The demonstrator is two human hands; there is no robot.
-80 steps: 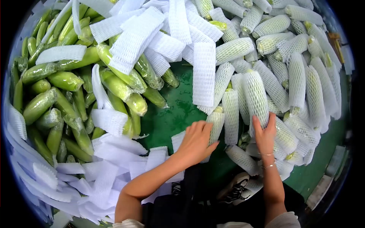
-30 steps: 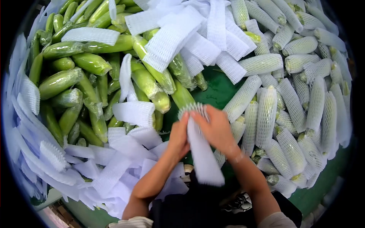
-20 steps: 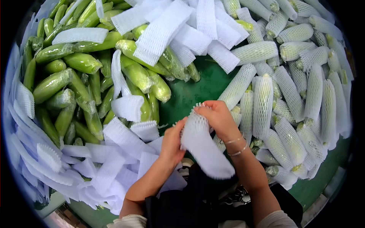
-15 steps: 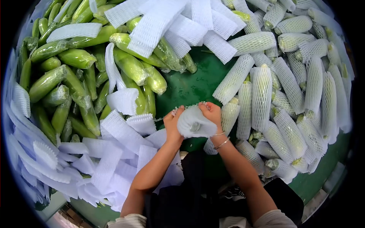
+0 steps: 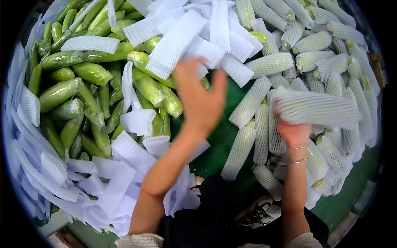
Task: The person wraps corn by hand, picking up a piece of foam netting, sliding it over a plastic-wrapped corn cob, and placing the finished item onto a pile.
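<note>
My left hand (image 5: 201, 99) is blurred by motion, fingers spread and holding nothing. It hovers over the near edge of white foam net sleeves (image 5: 178, 41) and long green vegetables in clear film (image 5: 144, 87). On the right, my right hand (image 5: 293, 132) grips one end of a vegetable in a foam net sleeve (image 5: 318, 106), held sideways above a pile of similarly sleeved vegetables (image 5: 244, 151). Part of that grip is hidden behind the sleeve.
More flat foam sleeves (image 5: 120, 182) lie heaped at lower left. Filmed green vegetables (image 5: 62, 91) are piled at far left. Between the piles shows a green surface (image 5: 211, 153). My shoe (image 5: 254, 211) is below, near the right pile.
My hands were together at the centre, holding a white foam sleeve. They have parted: the left moved up and away, the right swung right with the sleeved vegetable.
</note>
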